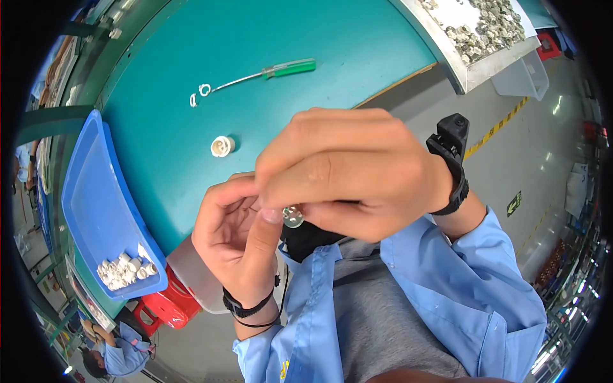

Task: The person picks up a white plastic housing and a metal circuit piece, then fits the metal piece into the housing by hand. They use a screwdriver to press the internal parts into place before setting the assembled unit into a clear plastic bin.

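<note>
In front of my chest, both hands meet around a small round metal part [293, 217] with a shiny, partly open face. My left hand [237, 231] is closed, its thumb tip beside the part and its index finger curled in. From the right, my right hand [348, 175] reaches over with fingers pressed together at the left fingertips. Its knuckles hide most of the grip. On the green table just beyond stands a white cylindrical socket [222, 147]. Farther off lies a screwdriver [290, 68] with a green handle, two small white rings [204, 90] by its tip.
A blue bin [105, 198] at the left holds several white sockets [126, 270]. At the far right, a metal tray [469, 80] carries many small metal parts [485, 32]. A red stool [169, 303] is below the bin. Another person [121, 351] sits at the lower left.
</note>
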`<control>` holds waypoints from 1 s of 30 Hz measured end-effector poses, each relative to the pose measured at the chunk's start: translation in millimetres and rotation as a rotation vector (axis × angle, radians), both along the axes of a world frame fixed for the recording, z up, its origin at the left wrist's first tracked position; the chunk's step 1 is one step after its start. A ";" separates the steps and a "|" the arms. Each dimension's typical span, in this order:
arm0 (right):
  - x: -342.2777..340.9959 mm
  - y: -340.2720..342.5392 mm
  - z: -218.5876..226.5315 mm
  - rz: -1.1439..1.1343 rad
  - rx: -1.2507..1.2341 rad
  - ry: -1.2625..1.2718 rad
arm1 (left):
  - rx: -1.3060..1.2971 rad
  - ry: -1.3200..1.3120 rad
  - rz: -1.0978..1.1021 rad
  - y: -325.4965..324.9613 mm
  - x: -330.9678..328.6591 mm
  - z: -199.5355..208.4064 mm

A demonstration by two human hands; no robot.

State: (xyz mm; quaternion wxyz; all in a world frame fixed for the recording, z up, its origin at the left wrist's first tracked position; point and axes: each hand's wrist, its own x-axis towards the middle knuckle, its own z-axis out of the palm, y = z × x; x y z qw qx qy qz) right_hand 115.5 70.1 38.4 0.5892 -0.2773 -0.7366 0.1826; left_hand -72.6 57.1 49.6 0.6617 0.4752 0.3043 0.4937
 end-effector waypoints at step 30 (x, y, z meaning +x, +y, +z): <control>-12.1 -38.6 -25.9 0.068 -0.468 0.475 | 0.241 -0.083 0.175 -24.8 29.9 -42.6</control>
